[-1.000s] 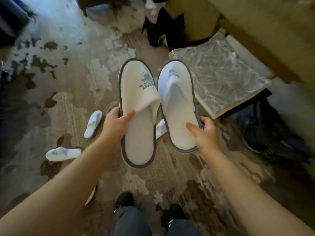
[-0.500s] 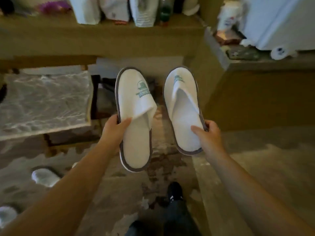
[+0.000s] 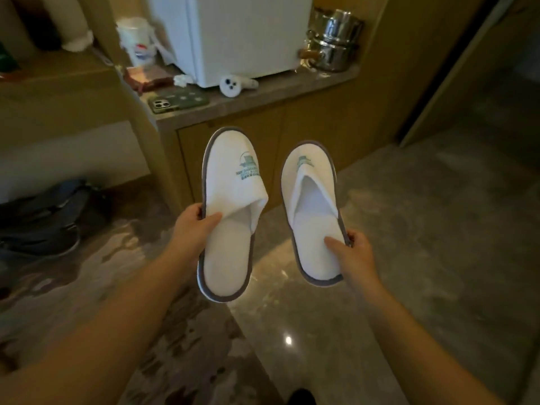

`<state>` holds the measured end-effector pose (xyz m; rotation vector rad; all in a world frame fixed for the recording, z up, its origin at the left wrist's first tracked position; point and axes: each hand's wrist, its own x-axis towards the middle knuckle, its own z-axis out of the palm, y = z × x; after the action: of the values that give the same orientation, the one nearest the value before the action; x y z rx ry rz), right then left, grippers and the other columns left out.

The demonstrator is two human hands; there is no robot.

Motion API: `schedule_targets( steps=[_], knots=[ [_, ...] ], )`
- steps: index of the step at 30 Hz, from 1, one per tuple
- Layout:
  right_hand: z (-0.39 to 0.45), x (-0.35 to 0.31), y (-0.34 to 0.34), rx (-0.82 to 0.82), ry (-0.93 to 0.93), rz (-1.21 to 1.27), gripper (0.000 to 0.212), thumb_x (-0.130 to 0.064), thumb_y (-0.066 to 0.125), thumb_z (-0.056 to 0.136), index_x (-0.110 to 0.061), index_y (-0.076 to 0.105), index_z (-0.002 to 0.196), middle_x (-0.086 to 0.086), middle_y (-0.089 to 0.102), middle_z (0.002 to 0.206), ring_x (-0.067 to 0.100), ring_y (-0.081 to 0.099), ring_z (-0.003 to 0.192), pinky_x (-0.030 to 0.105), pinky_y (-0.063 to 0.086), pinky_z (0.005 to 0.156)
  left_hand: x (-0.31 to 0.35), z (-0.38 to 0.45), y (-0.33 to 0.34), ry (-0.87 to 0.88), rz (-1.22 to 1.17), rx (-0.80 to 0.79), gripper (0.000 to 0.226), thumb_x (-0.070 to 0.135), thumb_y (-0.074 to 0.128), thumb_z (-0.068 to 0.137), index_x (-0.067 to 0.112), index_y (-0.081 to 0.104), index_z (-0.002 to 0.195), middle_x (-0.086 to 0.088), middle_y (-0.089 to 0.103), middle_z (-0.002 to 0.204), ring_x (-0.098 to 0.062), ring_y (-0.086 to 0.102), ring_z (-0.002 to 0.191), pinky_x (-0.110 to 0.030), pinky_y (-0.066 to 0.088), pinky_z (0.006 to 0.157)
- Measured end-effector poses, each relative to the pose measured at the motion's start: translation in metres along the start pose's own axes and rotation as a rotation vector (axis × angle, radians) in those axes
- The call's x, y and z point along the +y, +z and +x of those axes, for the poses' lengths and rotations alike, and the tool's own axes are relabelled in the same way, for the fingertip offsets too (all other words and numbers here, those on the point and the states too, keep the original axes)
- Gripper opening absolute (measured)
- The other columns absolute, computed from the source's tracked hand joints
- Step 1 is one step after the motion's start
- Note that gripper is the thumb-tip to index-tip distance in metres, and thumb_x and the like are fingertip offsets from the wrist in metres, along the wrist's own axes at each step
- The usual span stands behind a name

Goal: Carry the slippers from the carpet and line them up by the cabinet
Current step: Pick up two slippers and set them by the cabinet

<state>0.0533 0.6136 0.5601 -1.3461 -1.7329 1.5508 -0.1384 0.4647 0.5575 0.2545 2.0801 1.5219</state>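
Note:
I hold two white slippers with grey trim and a green logo in the air, toes pointing away from me. My left hand (image 3: 191, 229) pinches the left slipper (image 3: 230, 217) at its left edge, thumb on the insole. My right hand (image 3: 352, 252) pinches the right slipper (image 3: 311, 217) at its right edge near the heel. Both hang in front of the wooden cabinet (image 3: 315, 127), above the line where the patterned carpet (image 3: 87, 282) meets the stone floor (image 3: 423, 229).
On the cabinet top stand a white mini fridge (image 3: 242, 36), steel pots (image 3: 333, 42), a phone (image 3: 178, 102) and a white cup (image 3: 137, 42). A dark bag (image 3: 43, 217) lies on the carpet at the left. A dark doorway (image 3: 482, 83) opens at the right.
The view has swung right from the carpet with its loose slippers to the cabinet and stone floor. Both hands keep their grip on the slippers, which are now a little further apart.

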Motion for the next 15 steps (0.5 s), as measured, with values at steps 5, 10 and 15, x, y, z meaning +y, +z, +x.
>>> schedule_targets(
  steps=[5, 10, 15],
  knots=[
    [0.08, 0.002, -0.076, -0.01, 0.004, -0.062, 0.024, -0.019, 0.06, 0.083, -0.013, 0.046, 0.102, 0.002, 0.051, 0.094, 0.017, 0.052, 0.084, 0.023, 0.044, 0.057, 0.022, 0.029, 0.099, -0.036, -0.051, 0.014, 0.026, 0.019, 0.054, 0.086, 0.01, 0.05, 0.111, -0.007, 0.058, 0.101, -0.025, 0.058, 0.088, -0.04, 0.05, 0.071],
    [0.161, 0.014, -0.089, -0.048, 0.058, -0.094, 0.016, -0.024, 0.054, 0.087, -0.015, 0.047, 0.097, -0.003, 0.05, 0.085, 0.007, 0.048, 0.072, 0.02, 0.043, 0.056, 0.015, 0.075, 0.158, -0.127, -0.077, 0.012, 0.018, 0.02, 0.053, 0.087, 0.014, 0.05, 0.103, -0.009, 0.059, 0.102, -0.03, 0.058, 0.096, -0.048, 0.051, 0.082],
    [0.261, 0.028, -0.066, -0.145, 0.111, -0.148, 0.017, -0.025, 0.053, 0.087, -0.015, 0.048, 0.099, 0.003, 0.054, 0.096, 0.013, 0.053, 0.08, 0.022, 0.045, 0.058, -0.008, 0.154, 0.203, -0.204, -0.124, 0.075, 0.018, 0.019, 0.052, 0.087, 0.013, 0.049, 0.104, -0.01, 0.058, 0.105, -0.028, 0.058, 0.093, -0.045, 0.05, 0.079]
  ],
)
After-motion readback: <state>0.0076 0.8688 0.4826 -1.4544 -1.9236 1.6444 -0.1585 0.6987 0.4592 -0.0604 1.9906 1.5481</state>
